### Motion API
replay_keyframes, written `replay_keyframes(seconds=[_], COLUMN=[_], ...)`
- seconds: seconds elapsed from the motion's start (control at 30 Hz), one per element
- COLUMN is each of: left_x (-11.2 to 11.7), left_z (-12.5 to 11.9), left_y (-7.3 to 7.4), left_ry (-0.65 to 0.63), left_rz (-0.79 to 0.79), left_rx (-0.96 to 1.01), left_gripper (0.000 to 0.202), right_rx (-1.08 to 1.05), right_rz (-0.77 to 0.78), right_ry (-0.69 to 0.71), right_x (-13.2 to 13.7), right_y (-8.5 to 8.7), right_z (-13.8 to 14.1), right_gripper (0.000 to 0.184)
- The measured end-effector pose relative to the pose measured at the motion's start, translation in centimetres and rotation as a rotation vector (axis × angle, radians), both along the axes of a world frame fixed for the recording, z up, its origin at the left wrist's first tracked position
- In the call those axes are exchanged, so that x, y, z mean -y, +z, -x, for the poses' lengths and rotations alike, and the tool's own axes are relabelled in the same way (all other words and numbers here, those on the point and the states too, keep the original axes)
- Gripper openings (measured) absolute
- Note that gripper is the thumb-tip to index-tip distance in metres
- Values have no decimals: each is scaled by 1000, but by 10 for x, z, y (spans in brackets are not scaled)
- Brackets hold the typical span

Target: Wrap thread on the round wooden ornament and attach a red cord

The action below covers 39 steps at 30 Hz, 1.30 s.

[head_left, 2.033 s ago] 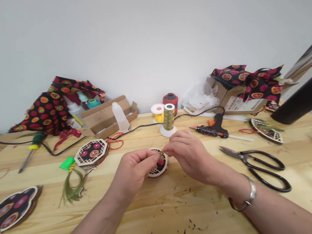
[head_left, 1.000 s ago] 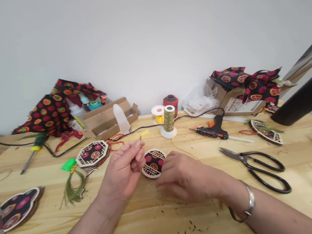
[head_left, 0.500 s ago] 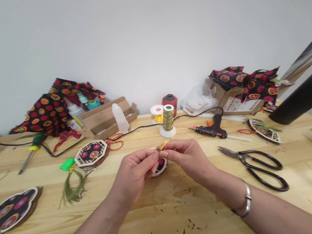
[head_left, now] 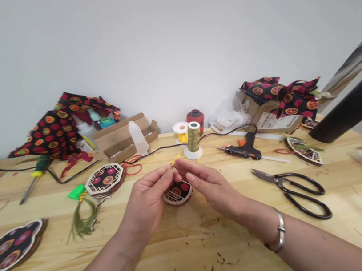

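Observation:
My left hand [head_left: 153, 192] is closed in a pinch on a yellow cord [head_left: 175, 159], whose knot and loose end stick up above the fingertips. Beside it, my right hand [head_left: 210, 186] curves with thumb and fingers apart and nothing visible between them; whether its fingertips touch the cord is hidden. Below both hands a round ornament [head_left: 178, 194] lies on the table, dark patterned fabric showing under a pale lattice frame. Spools of olive thread [head_left: 194, 137] and yellow cord [head_left: 181, 132] stand just beyond the hands.
Black-handled scissors [head_left: 291, 189] and a hot glue gun [head_left: 246, 146] lie to the right. On the left are an octagonal ornament [head_left: 105, 179], a green tassel [head_left: 83, 214] and a screwdriver [head_left: 35, 178]. An open cardboard box [head_left: 117, 140] and patterned fabric [head_left: 50, 131] sit by the wall.
My hands have drawn slightly apart, with the left keeping the yellow cord and moving a little left. The right fingers have opened from their pinch. More of the round ornament shows.

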<state>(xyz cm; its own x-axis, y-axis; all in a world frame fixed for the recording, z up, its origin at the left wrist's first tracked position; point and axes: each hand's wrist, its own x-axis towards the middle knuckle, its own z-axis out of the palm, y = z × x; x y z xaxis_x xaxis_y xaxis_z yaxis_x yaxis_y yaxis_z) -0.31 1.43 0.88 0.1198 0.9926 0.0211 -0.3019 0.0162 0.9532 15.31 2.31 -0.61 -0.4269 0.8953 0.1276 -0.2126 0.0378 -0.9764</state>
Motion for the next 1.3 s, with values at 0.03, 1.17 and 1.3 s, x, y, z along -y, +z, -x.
replay_keyframes(seconds=[0.03, 1.17, 1.3], left_x=[0, -9, -12], left_z=[0, 12, 16], left_y=[0, 13, 16], left_ry=[27, 61, 89], left_rz=[-5, 178, 120], left_rx=[26, 359, 358], left_gripper=[11, 12, 13], right_rx=[-32, 1000, 1122], right_rz=[-1, -824, -1023], right_ry=[2, 88, 107], right_x=[0, 9, 16], right_y=[-2, 9, 23], right_z=[0, 3, 4], right_gripper=[42, 17, 13])
